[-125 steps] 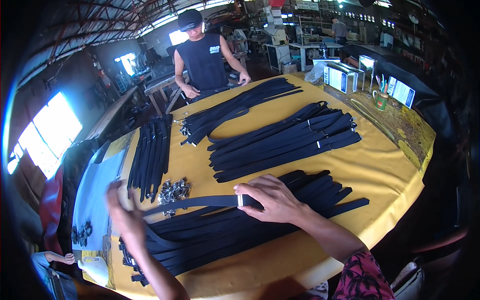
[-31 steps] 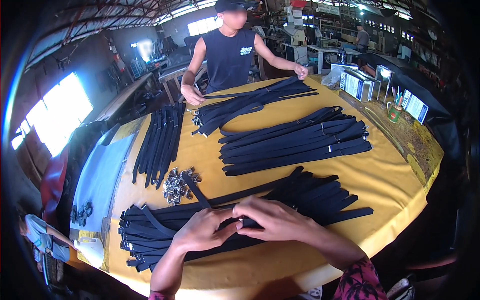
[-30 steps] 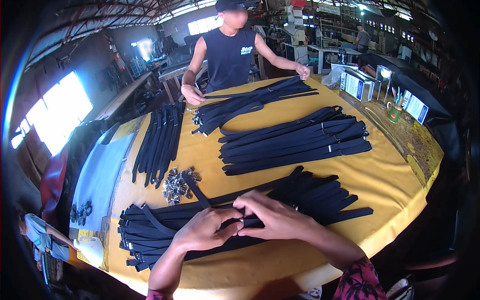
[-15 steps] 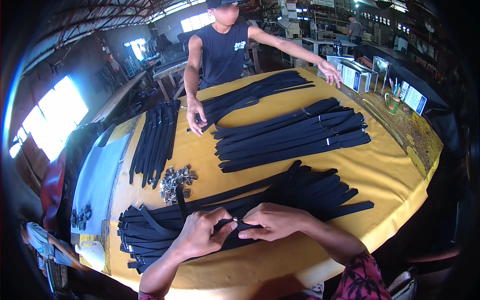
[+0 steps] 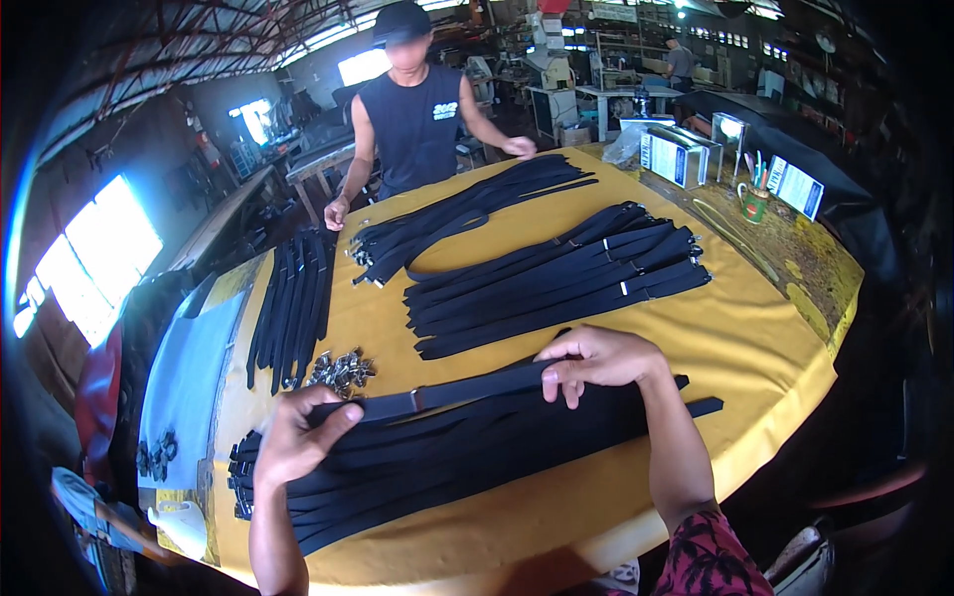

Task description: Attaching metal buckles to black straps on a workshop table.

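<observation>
My left hand (image 5: 303,437) is closed on a flat black strap (image 5: 482,385), thumb on top. Farther right, my right hand (image 5: 601,360) pinches the same strap between thumb and fingers. The strap stretches between both hands, with a small metal loop (image 5: 416,399) around it nearer the left hand. Beneath lies a pile of black straps (image 5: 447,462), metal fittings at their left ends. Just beyond my left hand is a heap of shiny metal fittings (image 5: 343,372).
More strap bundles (image 5: 556,278) lie across the yellow-covered table (image 5: 755,348). A co-worker (image 5: 412,129) stands at the far side, one hand near the left bundle (image 5: 290,318). Metal tins (image 5: 681,157) and a green pen cup (image 5: 754,205) stand at the right; a white jug (image 5: 181,526) is lower left.
My hands have moved apart, the left leftward, the right up and rightward, drawing the strap out between them. The co-worker has straightened and pulled both arms back.
</observation>
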{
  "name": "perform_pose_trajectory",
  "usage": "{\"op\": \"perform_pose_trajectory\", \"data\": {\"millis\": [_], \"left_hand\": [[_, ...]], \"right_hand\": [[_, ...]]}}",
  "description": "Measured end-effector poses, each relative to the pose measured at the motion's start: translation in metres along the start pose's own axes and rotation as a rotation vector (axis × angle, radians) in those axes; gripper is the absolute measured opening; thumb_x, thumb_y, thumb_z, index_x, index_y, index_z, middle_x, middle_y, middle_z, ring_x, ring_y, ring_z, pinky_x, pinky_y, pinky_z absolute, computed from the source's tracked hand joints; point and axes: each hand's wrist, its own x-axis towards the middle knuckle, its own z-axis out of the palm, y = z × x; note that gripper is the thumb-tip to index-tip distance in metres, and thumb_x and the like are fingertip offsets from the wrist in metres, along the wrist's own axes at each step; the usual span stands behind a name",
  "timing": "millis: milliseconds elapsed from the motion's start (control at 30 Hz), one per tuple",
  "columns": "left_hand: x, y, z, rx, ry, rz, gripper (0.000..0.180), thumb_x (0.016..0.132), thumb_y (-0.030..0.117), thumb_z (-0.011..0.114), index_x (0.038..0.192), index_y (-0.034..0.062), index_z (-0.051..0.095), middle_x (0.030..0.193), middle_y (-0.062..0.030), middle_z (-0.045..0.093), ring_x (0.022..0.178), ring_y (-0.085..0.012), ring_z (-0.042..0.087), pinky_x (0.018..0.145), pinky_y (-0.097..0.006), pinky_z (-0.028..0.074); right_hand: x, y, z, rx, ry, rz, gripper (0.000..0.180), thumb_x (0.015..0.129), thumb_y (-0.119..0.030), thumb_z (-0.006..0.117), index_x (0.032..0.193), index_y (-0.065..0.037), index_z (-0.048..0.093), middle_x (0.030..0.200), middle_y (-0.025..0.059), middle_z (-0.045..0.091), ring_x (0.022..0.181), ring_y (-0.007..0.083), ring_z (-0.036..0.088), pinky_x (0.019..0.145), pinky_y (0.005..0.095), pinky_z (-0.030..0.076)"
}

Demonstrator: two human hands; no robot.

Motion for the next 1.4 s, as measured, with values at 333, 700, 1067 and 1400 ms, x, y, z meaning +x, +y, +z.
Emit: {"op": "perform_pose_trajectory", "data": {"millis": [333, 700, 1067, 1400], "left_hand": [[0.006, -0.033, -0.035, -0.021, 0.055, -0.107, 0.025, 0.09, 0.016, 0.076, 0.073, 0.001, 0.064, 0.062, 0.0055, 0.052, 0.059, -0.0035, 0.041, 0.053, -0.025, 0.031], [0.045, -0.089, 0.009, -0.161, -0.147, -0.09, 0.022, 0.095, 0.017, 0.07, 0.08, 0.0012, 0.064, 0.065, 0.0027, 0.056, 0.059, -0.005, 0.048, 0.054, -0.024, 0.038], [0.201, -0.072, 0.136, -0.252, -0.208, 0.035, 0.02, 0.097, 0.021, 0.068, 0.103, 0.0023, 0.066, 0.083, 0.0031, 0.059, 0.079, -0.0056, 0.051, 0.071, -0.025, 0.043], [0.259, -0.135, 0.166, -0.198, -0.185, -0.248, 0.034, 0.081, 0.031, 0.085, 0.086, 0.0009, 0.07, 0.074, -0.0027, 0.065, 0.061, -0.0095, 0.059, 0.054, -0.023, 0.047]], "right_hand": [[-0.054, 0.043, -0.069, 0.099, 0.218, -0.014, 0.03, 0.095, -0.018, 0.068, 0.117, 0.003, 0.064, 0.1, 0.0143, 0.074, 0.077, 0.0149, 0.072, 0.066, 0.0246, 0.055], [-0.131, 0.082, -0.154, 0.047, 0.706, 0.209, 0.018, 0.087, -0.015, 0.075, 0.099, -0.002, 0.072, 0.083, 0.0019, 0.07, 0.072, 0.0071, 0.062, 0.067, 0.0222, 0.053], [-0.085, 0.062, -0.265, -0.435, 1.714, 0.387, 0.049, 0.09, -0.039, 0.067, 0.123, -0.003, 0.059, 0.118, 0.0278, 0.065, 0.119, 0.0425, 0.058, 0.098, 0.0504, 0.047], [-0.113, 0.185, -0.169, -0.45, 1.692, 0.197, 0.032, 0.093, -0.032, 0.066, 0.102, -0.001, 0.067, 0.076, 0.0171, 0.067, 0.072, 0.0284, 0.067, 0.07, 0.0386, 0.052]]}}
